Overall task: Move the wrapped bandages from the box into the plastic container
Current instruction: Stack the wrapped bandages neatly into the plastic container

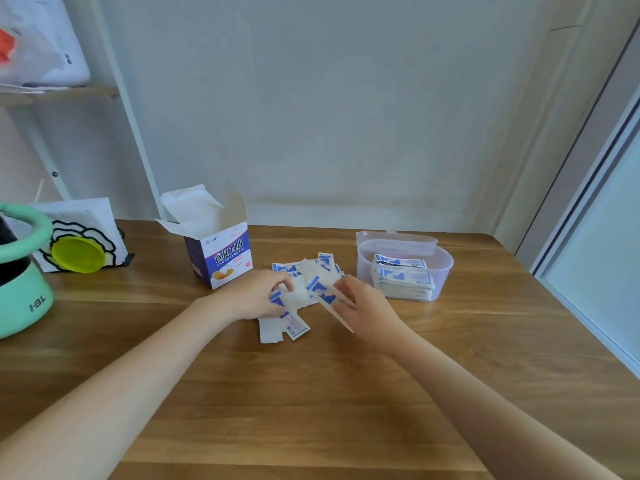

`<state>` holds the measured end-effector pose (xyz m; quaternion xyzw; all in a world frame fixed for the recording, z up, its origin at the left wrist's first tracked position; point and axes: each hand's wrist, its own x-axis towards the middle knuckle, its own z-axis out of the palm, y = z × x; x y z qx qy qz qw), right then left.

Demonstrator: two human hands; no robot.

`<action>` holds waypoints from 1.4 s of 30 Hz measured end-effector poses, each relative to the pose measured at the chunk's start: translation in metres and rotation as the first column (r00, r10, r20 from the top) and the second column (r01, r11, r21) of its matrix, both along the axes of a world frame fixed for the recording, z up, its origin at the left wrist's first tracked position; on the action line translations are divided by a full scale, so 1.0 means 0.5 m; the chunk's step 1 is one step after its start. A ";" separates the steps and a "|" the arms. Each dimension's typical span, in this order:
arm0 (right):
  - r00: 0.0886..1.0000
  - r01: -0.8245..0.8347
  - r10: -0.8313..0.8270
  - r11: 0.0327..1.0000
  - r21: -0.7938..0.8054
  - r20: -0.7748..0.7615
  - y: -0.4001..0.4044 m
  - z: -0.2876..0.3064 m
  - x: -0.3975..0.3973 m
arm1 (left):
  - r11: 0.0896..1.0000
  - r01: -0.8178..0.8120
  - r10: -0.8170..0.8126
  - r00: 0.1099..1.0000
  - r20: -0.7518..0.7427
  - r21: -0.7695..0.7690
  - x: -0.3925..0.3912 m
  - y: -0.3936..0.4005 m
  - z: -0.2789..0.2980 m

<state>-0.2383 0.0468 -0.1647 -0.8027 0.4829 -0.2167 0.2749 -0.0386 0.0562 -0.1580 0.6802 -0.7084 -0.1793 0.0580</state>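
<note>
Right now I have both hands down in the loose heap of wrapped bandages on the wooden table, between the opened box and the plastic container. My right hand has its fingers curled round a few wrappers, pinching them at an angle, with their long edges fanning out below the palm. My left hand lies over the near side of the heap, fingers bent onto the wrappers; whether it really grips any or only presses them I cannot tell. The container already holds a neat stack, its lid tipped back behind it.

My worry is the fan in the right hand: these thin, slippery packets are held by one end only, so I judge a quick swing toward the container could shed one onto the table or catch its rim and scatter them. A wrapper dropped in crooked could also upset the tidy stack. The two pieces lying nearest me, apart from the heap, could easily be missed, and the light box just beside my left wrist might be knocked over
</note>
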 end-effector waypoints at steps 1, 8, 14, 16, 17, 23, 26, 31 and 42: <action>0.998 0.011 -0.017 0.996 0.084 0.065 0.001 0.005 0.011 | 1.000 -0.026 0.026 0.998 -0.054 -0.004 -0.002 0.002 0.001; 0.996 -0.073 0.060 0.970 0.231 0.066 0.003 0.014 0.055 | 0.984 -0.175 0.137 0.837 -0.530 -0.022 -0.024 0.026 0.043; 0.921 -0.203 0.070 0.926 -0.318 -0.384 -0.004 0.002 0.019 | 0.977 -0.176 0.161 0.979 0.129 0.119 -0.016 0.046 0.038; 0.870 -0.289 0.092 0.892 -0.348 -0.485 0.000 -0.014 0.010 | 0.975 -0.201 0.170 0.951 0.258 0.099 -0.048 0.053 0.020; 0.850 -0.331 0.105 0.869 -0.368 -0.516 0.002 -0.021 0.008 | 0.974 -0.213 0.184 0.942 0.282 0.077 -0.063 0.055 0.013; 0.875 -0.309 0.123 0.886 -0.345 -0.468 -0.003 -0.033 0.000 | 0.970 -0.240 0.199 0.890 0.410 0.051 -0.063 0.047 0.014; 0.886 -0.286 0.136 0.913 -0.292 -0.442 -0.008 -0.026 0.005 | 0.968 -0.252 0.235 0.910 0.342 0.006 -0.036 0.042 0.031; 0.989 -0.095 0.082 0.991 -0.098 -0.123 -0.014 -0.009 0.015 | 0.925 -0.380 0.375 0.917 -0.135 -0.018 0.011 0.051 0.057; 0.978 -0.196 0.152 0.908 -0.371 -0.145 -0.007 0.053 0.018 | 0.945 -0.185 0.277 0.891 -0.359 0.271 -0.028 0.045 0.072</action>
